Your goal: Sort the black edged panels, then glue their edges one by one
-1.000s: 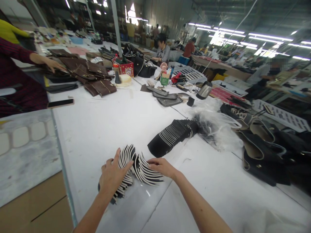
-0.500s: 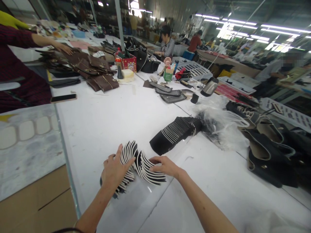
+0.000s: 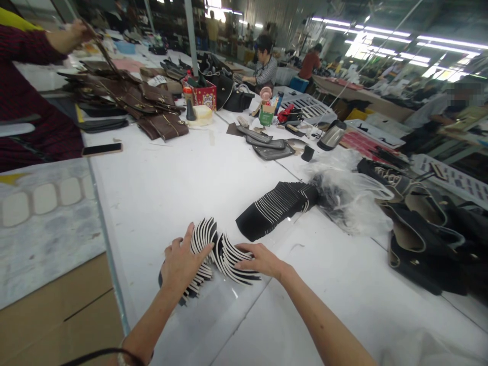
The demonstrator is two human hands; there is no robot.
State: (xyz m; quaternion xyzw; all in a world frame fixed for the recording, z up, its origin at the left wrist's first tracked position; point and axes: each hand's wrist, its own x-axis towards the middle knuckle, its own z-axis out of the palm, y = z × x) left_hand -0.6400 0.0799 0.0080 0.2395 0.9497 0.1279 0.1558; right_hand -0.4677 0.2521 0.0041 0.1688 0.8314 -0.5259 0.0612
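In the head view, a fanned stack of curved black pieces with white edges (image 3: 204,235) lies on the white table. My left hand (image 3: 180,262) is closed over its left part, thumb near the middle and index finger along the far edge. A second fan of the same pieces (image 3: 232,260) spreads to the right. My right hand (image 3: 261,259) grips that fan's right side, with the thumb and fingers around the strips. The undersides of both fans and some fingertips are hidden. Just beyond lies an overlapping row of black pieces with white edges (image 3: 276,206).
Clear plastic wrap (image 3: 343,190) covers the row's far end. Black bags (image 3: 423,244) stand at the right. Grey curved parts (image 3: 269,147) and a kettle (image 3: 331,136) lie farther back. At the left are brown leather pieces (image 3: 163,126), a phone (image 3: 102,149) and a co-worker's arm (image 3: 57,43).
My hands stay on the two fans with almost no visible shift. The co-worker's hand at the left has risen from the brown pile, lifting a brown piece. The view has shifted slightly.
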